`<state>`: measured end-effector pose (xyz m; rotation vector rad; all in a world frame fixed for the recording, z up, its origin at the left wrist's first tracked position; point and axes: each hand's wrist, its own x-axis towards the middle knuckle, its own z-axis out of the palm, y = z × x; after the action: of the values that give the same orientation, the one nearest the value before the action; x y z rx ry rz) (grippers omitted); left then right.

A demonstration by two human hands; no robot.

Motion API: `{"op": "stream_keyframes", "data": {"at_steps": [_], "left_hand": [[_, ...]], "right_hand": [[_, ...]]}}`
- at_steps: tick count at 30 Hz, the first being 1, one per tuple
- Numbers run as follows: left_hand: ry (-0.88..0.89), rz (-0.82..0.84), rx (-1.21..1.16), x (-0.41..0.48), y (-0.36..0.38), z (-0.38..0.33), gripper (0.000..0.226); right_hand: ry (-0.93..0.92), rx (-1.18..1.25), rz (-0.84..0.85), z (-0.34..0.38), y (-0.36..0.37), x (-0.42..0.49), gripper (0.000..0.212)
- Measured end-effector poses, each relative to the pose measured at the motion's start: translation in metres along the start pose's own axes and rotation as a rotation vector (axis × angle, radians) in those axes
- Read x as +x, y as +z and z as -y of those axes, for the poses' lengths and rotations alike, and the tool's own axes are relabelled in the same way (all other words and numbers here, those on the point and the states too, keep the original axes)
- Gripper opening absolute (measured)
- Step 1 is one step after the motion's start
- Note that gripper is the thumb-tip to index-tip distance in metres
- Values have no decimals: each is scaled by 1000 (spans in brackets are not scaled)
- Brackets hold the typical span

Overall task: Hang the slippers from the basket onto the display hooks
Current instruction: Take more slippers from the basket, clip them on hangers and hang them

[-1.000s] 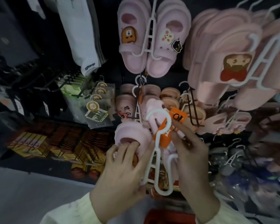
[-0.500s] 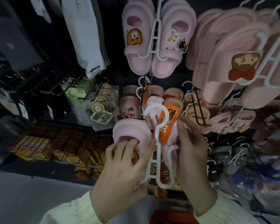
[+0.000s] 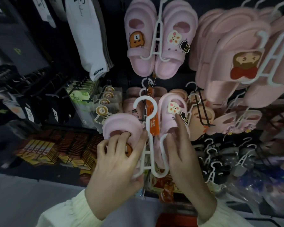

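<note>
Gripping left pink slipper (image 3: 121, 123) with left hand (image 3: 118, 163), seemingly holding right slipper (image 3: 167, 123) with right hand (image 3: 185, 159), both slippers on white hanger (image 3: 145, 97).

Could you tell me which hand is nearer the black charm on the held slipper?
Right. The right hand has its forefinger just beside the charm; the left hand grips the other slipper across the hanger.

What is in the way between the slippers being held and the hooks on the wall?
Nothing solid that I can see. The slippers on their white hanger are held up in open air. The black hook beside them already carries peach slippers, so it looks crowded.
</note>
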<state>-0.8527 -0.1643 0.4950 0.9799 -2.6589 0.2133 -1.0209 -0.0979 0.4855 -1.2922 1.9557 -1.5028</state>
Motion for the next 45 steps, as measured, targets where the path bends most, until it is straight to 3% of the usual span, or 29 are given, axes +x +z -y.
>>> {"op": "stream_keyframes", "data": {"at_steps": [3,9,15,23,32,45], "left_hand": [[-11,23,20,2,0,6,107],[35,55,18,2,1,10,105],[53,52,5,-1,3,2,102],[-50,-30,2,1,2,-1,102],[-173,-132,-26,7,-8,9,103],[-37,-223,-77,7,-8,20,106]], "right_hand": [[-57,-111,14,-5,3,1,61],[2,-108,53,-11,3,2,66],[-84,-182,66,-7,10,-3,67],[-364,-437,2,-1,20,-17,71],[-411,-626,23,2,23,-40,73],[-461,-756,36,0,8,-58,84]]}}
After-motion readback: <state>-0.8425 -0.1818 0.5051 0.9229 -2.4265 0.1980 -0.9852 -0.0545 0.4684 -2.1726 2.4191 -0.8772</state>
